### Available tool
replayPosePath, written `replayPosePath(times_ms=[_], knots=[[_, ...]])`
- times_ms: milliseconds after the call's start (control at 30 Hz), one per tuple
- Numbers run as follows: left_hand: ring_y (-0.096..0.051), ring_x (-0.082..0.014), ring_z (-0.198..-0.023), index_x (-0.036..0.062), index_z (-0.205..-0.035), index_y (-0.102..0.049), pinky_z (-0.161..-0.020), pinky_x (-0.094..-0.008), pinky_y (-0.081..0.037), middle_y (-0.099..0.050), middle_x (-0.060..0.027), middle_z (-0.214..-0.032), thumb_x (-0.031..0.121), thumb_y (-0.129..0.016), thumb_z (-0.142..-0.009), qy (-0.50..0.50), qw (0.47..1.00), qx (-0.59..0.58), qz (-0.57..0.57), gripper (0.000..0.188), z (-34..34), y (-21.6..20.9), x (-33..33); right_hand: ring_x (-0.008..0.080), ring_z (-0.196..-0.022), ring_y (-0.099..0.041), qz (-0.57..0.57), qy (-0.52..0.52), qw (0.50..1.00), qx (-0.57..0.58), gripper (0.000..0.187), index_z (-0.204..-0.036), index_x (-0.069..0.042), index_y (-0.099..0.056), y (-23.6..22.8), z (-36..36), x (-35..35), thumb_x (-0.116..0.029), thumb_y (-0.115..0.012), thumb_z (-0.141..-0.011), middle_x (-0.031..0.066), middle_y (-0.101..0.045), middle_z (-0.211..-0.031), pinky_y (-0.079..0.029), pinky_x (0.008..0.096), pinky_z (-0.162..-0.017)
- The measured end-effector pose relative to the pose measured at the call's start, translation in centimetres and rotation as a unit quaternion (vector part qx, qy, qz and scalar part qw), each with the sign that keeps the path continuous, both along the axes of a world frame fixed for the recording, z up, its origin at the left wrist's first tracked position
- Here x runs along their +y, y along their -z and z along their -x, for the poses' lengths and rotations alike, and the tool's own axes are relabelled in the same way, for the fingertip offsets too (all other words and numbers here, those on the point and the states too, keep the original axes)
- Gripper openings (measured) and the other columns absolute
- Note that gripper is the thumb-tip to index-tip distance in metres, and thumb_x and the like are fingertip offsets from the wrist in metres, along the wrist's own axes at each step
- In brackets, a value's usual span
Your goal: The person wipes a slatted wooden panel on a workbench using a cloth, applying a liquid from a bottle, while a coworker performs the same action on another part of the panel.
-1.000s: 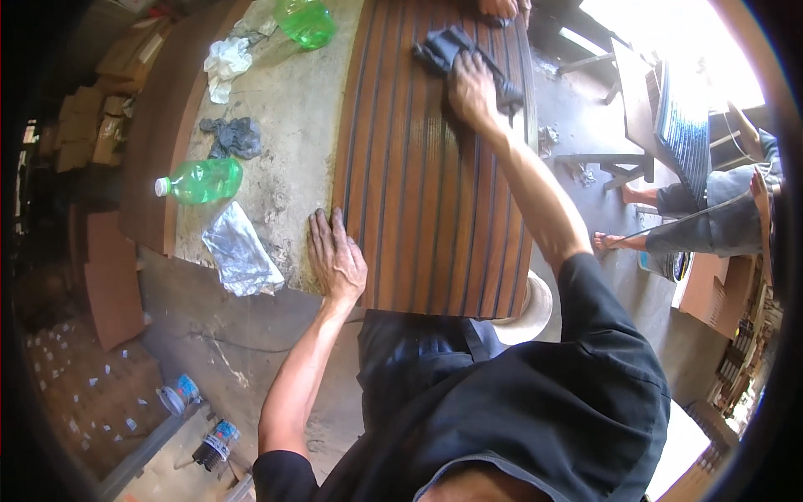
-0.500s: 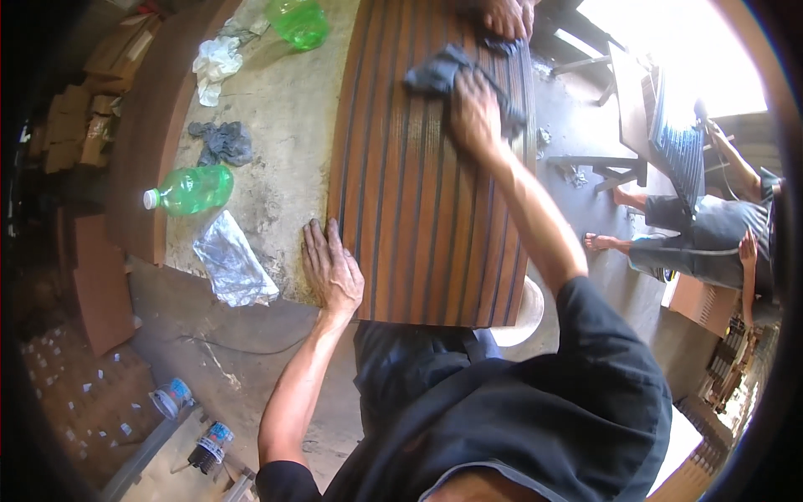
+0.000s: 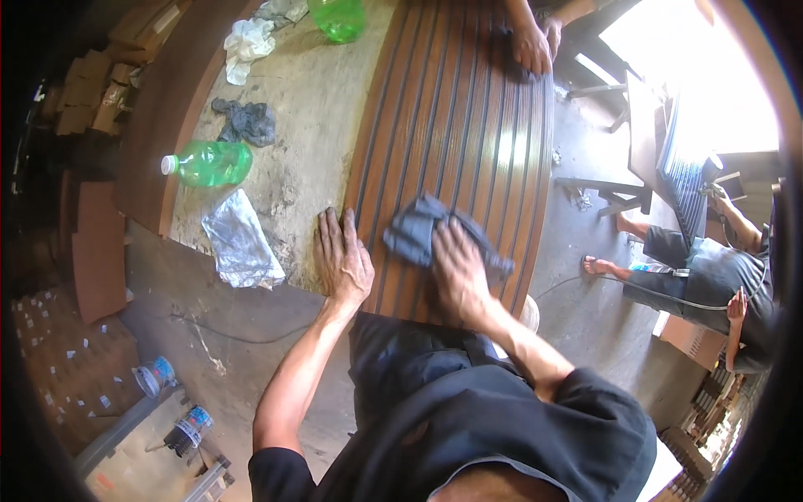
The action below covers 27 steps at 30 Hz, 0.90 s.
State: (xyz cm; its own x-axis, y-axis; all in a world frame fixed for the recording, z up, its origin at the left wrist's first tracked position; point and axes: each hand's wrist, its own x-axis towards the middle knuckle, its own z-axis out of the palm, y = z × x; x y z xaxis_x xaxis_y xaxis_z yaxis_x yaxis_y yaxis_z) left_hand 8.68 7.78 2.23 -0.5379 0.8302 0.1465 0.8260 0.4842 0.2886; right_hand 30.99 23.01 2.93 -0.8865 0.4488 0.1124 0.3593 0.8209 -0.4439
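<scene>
A long brown wooden panel (image 3: 481,125) with dark parallel grooves lies on the worktable (image 3: 301,151). My right hand (image 3: 460,272) has a crumpled dark grey rag (image 3: 410,230) under its fingers, held against the panel near its close end. Flat on the panel's left edge and the table beside it rests my left hand (image 3: 343,263), fingers stretched out and holding nothing. Left of it are a silvery crumpled packet (image 3: 242,243), a clear green plastic bottle (image 3: 213,163) with a white cap, and another dark rag (image 3: 247,121).
Another person's hands (image 3: 535,46) work at the panel's far end. A second green bottle (image 3: 339,18) and white crumpled paper (image 3: 248,48) lie farther back. On the right a person (image 3: 703,268) stands by a grooved panel (image 3: 686,180) with a hose. Buckets (image 3: 191,428) stand at lower left.
My right hand has drawn the rag along the panel toward me, from the far part to the close end. My left hand stays by the edge. The other person's hands reach farther into view.
</scene>
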Motion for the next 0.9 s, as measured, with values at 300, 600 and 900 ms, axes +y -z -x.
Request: replayPosePath(times_ms=[300,600,900], knots=[[-0.035,-0.0545,-0.155,0.0008,-0.165,-0.038,-0.127,-0.061,-0.03,-0.037,-0.0351,-0.167,0.015,-0.049,-0.106,0.003,1.0,0.001,-0.017,0.062,-0.5,-0.4,0.8,0.0485,-0.155,-0.039,-0.116,0.089,0.987,0.067,0.07,-0.153,0.008,-0.05,2.1,14.5,21.5,-0.009,-0.063,-0.087,0.0303,-0.047,-0.163,-0.039,0.0548,-0.124],[-0.04,-0.0518,-0.153,-0.0039,-0.162,-0.041,-0.127,-0.0589,-0.031,-0.045,-0.0343,-0.161,0.023,-0.048,-0.109,-0.039,0.995,-0.058,-0.069,0.06,-0.2,-0.1,1.1,0.0471,-0.15,-0.047,-0.166,0.063,0.977,0.119,0.052,-0.144,0.003,-0.061,3.9,19.2,23.2,-0.021,-0.059,-0.098,0.0261,-0.057,-0.155,-0.042,0.0568,-0.121],[-0.05,-0.0497,-0.145,-0.0028,-0.161,-0.042,-0.123,-0.0545,-0.037,-0.051,-0.0308,-0.158,0.039,-0.045,-0.114,-0.098,0.953,-0.197,-0.209,0.062,-0.3,0.8,0.0,0.0426,-0.16,-0.038,0.038,-0.216,0.976,-0.019,0.058,-0.152,0.002,-0.058,-2.3,3.4,-0.8,-0.019,-0.061,-0.099,0.0242,-0.05,-0.164,-0.039,0.0587,-0.124]])
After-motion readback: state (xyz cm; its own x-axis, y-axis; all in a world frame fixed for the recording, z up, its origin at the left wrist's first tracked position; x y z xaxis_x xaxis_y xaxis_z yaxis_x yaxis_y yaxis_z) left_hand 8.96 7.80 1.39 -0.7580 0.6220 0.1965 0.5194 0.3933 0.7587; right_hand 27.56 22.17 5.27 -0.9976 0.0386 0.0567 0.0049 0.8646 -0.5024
